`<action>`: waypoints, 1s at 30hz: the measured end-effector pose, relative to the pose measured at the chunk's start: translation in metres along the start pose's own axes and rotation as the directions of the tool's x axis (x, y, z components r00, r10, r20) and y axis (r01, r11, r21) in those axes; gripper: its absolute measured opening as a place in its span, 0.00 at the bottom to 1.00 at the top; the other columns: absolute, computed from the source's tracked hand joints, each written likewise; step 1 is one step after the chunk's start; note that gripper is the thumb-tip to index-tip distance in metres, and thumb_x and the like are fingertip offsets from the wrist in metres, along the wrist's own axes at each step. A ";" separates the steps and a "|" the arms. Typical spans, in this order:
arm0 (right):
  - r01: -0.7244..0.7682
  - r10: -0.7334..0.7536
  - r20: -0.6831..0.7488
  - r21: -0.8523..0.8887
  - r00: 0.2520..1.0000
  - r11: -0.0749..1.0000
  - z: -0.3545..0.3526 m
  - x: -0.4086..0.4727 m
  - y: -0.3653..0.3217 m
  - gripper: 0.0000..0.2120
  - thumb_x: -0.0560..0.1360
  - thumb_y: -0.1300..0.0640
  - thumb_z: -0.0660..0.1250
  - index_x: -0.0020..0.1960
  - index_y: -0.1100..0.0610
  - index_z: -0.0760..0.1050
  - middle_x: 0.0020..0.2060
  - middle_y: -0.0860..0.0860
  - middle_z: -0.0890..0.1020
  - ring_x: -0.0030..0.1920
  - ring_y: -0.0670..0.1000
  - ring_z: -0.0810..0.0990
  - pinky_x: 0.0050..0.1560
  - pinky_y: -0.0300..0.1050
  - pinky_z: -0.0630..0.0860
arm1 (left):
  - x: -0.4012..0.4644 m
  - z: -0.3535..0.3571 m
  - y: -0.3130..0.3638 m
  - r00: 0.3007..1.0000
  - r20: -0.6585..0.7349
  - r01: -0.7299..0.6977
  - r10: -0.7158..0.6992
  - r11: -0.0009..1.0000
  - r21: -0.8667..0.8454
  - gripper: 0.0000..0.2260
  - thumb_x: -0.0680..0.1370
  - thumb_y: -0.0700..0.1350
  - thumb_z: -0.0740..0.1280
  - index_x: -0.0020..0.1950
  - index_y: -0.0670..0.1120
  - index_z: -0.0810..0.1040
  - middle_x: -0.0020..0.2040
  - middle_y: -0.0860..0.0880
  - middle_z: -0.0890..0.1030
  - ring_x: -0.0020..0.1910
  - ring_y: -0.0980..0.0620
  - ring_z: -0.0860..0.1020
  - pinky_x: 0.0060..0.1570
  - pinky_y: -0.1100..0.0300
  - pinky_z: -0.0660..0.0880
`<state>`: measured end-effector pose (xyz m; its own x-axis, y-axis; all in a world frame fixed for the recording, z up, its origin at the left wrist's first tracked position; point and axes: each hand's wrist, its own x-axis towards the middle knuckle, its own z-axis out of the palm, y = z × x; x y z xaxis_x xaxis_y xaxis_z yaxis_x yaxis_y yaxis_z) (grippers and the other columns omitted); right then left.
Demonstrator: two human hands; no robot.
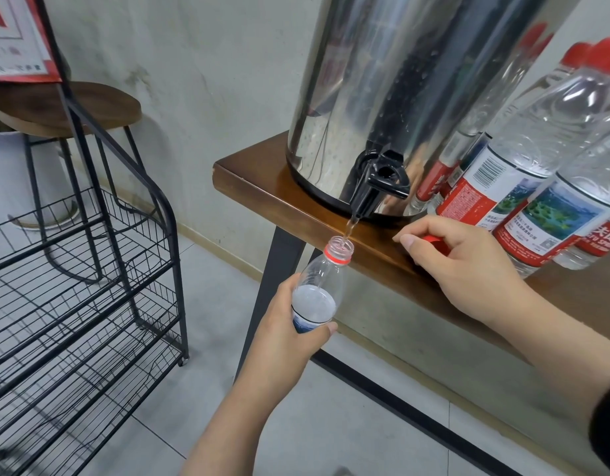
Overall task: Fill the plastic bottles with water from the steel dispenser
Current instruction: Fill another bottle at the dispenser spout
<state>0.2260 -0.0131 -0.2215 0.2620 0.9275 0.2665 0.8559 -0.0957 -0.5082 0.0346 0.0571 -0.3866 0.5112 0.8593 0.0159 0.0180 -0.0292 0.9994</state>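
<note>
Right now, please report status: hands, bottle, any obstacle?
Left hand grips open bottle under tap, water running in. Right hand holds red cap at table edge. Nothing blocking.

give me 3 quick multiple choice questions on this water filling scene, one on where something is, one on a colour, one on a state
1. Where does the steel dispenser stand?
A. on the wire rack
B. on the wooden table
C. on the floor

2. What colour is the cap held in the right hand?
A. blue
B. white
C. red

3. What is the state of the tap?
A. water is running from it
B. it is dry
C. it is covered by a cloth

Answers:
1 B: the dispenser's base rests on the wooden table, near its corner.
2 C: a red cap shows between the fingers of the right hand.
3 A: a thin stream falls from the tap into the open neck of the bottle, which the left hand holds below the table edge.
</note>
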 end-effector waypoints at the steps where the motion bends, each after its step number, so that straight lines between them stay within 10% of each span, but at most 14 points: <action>1: 0.000 0.000 0.000 -0.001 1.000 1.000 0.000 0.000 0.000 0.06 0.80 0.51 0.66 0.47 0.41 0.80 0.42 0.30 0.80 0.46 0.34 0.78 0.41 0.23 0.68 | 0.000 0.000 0.000 1.000 -0.002 -0.001 0.001 1.000 0.003 0.33 0.74 0.45 0.78 0.72 0.63 0.67 0.62 0.61 0.78 0.61 0.62 0.77 0.49 0.77 0.72; 30: -0.041 0.041 0.016 0.018 0.999 0.999 -0.001 -0.001 -0.002 0.06 0.80 0.49 0.66 0.48 0.39 0.80 0.45 0.32 0.81 0.49 0.37 0.78 0.44 0.36 0.70 | 0.002 0.000 -0.005 1.000 -0.005 0.000 0.000 1.000 0.001 0.33 0.73 0.47 0.78 0.72 0.65 0.66 0.62 0.62 0.77 0.62 0.60 0.77 0.51 0.75 0.74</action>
<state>0.2245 -0.0141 -0.2195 0.2897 0.9285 0.2325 0.8360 -0.1272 -0.5337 0.0353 0.0594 -0.3913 0.5067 0.8620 0.0158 0.0194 -0.0297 0.9994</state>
